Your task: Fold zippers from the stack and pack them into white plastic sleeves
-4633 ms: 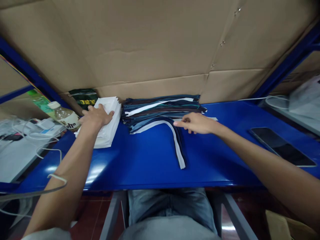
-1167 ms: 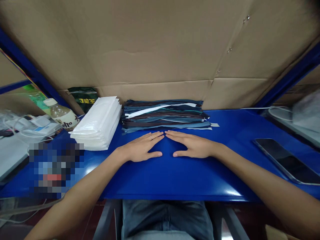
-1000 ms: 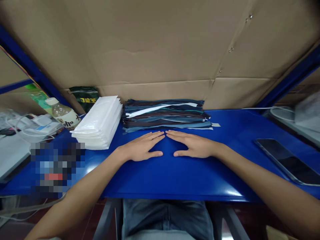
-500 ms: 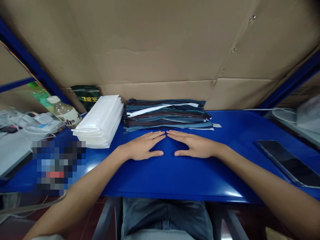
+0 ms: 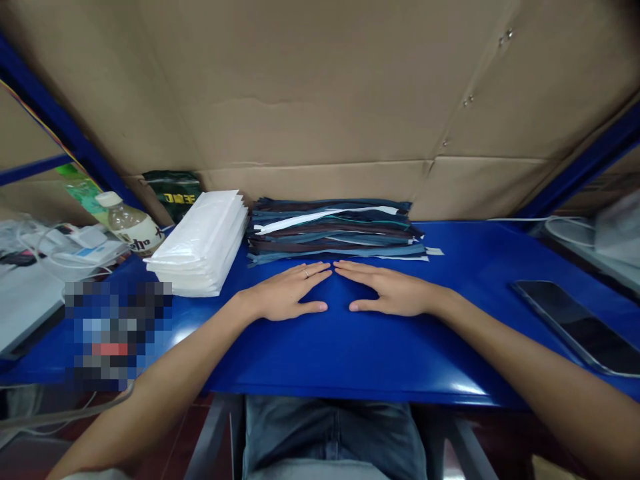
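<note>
Zippers (image 5: 334,230) lie in a squared stack at the back of the blue table (image 5: 350,353), just right of the white plastic bags (image 5: 200,243). The strand that hung forward a few seconds ago is now tucked in. Left hand (image 5: 285,297) and right hand (image 5: 387,290) rest flat and empty just in front of the stack, fingertips nearly meeting, unmoved for the last second: the tidying looks finished. A phone (image 5: 580,327) lies far right.

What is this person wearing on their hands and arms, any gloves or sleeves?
No gloves. Both forearms are bare, with no sleeves in view. The left hand carries a thin ring on one finger; the right hand shows no jewellery. No watch or wristband is visible on either wrist.
</note>
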Tool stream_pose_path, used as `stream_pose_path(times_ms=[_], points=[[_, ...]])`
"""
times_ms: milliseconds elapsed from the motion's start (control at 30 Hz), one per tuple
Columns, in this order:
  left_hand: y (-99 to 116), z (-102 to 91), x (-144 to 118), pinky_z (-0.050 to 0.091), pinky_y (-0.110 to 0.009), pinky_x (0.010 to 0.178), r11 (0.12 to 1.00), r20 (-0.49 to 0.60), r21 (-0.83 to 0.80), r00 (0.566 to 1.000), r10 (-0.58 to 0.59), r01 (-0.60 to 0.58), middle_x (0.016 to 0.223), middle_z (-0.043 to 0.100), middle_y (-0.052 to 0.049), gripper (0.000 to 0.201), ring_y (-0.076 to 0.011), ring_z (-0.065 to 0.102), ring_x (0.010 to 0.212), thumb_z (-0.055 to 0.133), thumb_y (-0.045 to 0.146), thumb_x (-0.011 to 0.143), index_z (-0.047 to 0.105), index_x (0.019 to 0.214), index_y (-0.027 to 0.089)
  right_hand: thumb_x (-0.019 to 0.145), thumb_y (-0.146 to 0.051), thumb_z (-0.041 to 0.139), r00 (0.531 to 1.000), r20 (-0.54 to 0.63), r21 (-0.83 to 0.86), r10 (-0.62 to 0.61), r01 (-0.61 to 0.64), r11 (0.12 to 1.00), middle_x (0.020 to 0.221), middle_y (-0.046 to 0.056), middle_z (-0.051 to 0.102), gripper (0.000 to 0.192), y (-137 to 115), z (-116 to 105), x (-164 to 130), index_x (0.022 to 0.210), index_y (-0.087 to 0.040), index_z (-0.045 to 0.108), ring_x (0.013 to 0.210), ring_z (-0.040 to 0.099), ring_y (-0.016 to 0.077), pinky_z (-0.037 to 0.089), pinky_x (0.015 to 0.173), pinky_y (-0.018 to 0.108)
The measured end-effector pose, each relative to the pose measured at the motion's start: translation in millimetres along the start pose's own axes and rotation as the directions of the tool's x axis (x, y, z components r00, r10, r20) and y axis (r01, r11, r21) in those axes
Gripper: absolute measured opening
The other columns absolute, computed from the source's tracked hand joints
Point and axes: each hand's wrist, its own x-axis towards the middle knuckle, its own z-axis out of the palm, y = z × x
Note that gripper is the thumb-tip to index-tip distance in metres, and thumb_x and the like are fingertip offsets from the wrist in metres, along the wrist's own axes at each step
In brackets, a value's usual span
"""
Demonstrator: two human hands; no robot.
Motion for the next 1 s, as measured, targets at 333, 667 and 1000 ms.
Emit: stream_pose_path(times_ms=[333, 667, 1000], points=[[-1.3, 1.2, 0.0, 0.017, -0.046, 0.143, 1.000, -0.016, -0.016, 1.000, 0.011, -0.011, 0.189, 0.017, -0.014, 0.091, -0.0293, 0.018, 0.176, 0.046, 0.072, 0.114, 0.025, 0.183, 0.017, 0.104, -0.076, 0.065, 1.000, -0.004, 0.002, -0.005, 0.005, 1.000, 0.189, 0.002, 0.022, 0.099, -0.1, -0.5, 0.2, 0.183, -0.033, 0.026, 0.174, 0.024, 0.0353, 0.023, 0.143, 0.054], [-2.0, 0.7, -0.6, 0.018, -0.048, 0.142, 0.999, -0.028, -0.043, 0.999, 0.024, -0.026, 0.189, 0.018, -0.013, 0.090, -0.0315, 0.020, 0.176, 0.046, 0.074, 0.113, 0.026, 0.183, 0.021, 0.103, -0.076, 0.066, 1.000, -0.016, 0.030, -0.014, 0.015, 0.999, 0.188, 0.001, 0.022, 0.098, 0.9, 0.4, -0.3, 0.183, -0.035, 0.026, 0.174, 0.024, 0.0362, 0.023, 0.143, 0.056], [-0.9, 0.4, -0.8, 0.019, -0.049, 0.143, 0.999, -0.029, -0.048, 0.999, 0.020, -0.022, 0.189, 0.018, -0.014, 0.089, -0.0324, 0.020, 0.176, 0.048, 0.071, 0.113, 0.027, 0.183, 0.020, 0.103, -0.076, 0.065, 1.000, -0.006, 0.011, 0.003, -0.003, 1.000, 0.188, 0.003, 0.023, 0.099, -3.0, -1.3, -0.5, 0.183, -0.032, 0.027, 0.174, 0.024, 0.0350, 0.023, 0.143, 0.053]])
